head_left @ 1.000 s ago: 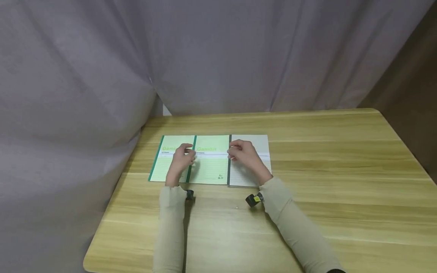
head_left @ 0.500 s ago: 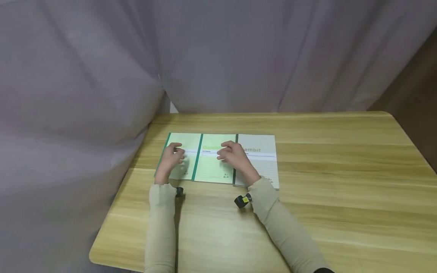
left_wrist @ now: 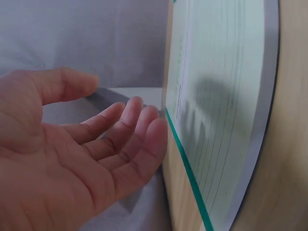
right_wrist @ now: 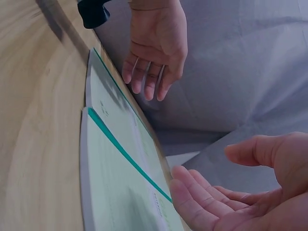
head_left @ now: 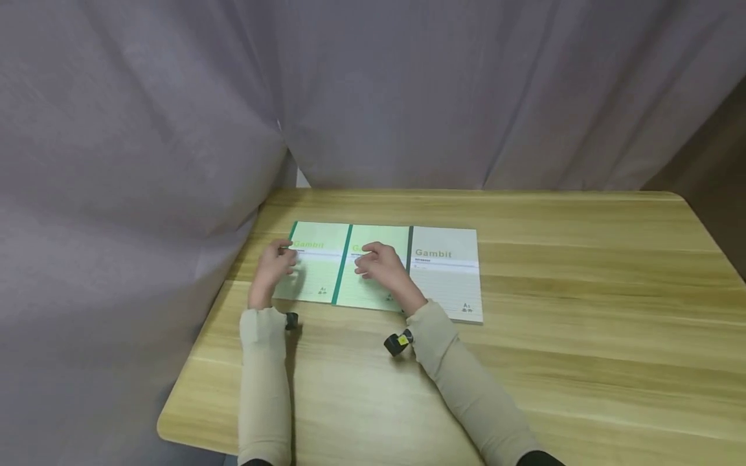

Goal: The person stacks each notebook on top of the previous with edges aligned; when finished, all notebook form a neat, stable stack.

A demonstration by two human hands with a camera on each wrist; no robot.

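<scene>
Three thin notebooks sit in a row on the wooden tabletop (head_left: 553, 310), overlapping a bit like shingles: the left green notebook (head_left: 317, 259), the middle green notebook (head_left: 379, 294) and the grey notebook (head_left: 445, 272) on the right end, all toward the far left part near the grey curtain (head_left: 175, 129). The left hand (head_left: 274, 265) hovers at the left edge of the left green notebook with fingers relaxed and spread, gripping nothing (the wrist view shows the fingertips just beside the cover edge, and I can't tell if they actually touch). The right hand (head_left: 381, 265) is over the middle green notebook, fingers loose as well, nothing held. My guess is these are light, floppy softcovers that'll slide easily on the smooth wood, so pressing flat on the cover or pinching a free edge looks like the sane way to take one. No containers anywhere in sight, just the books and the two sleeves.
</scene>
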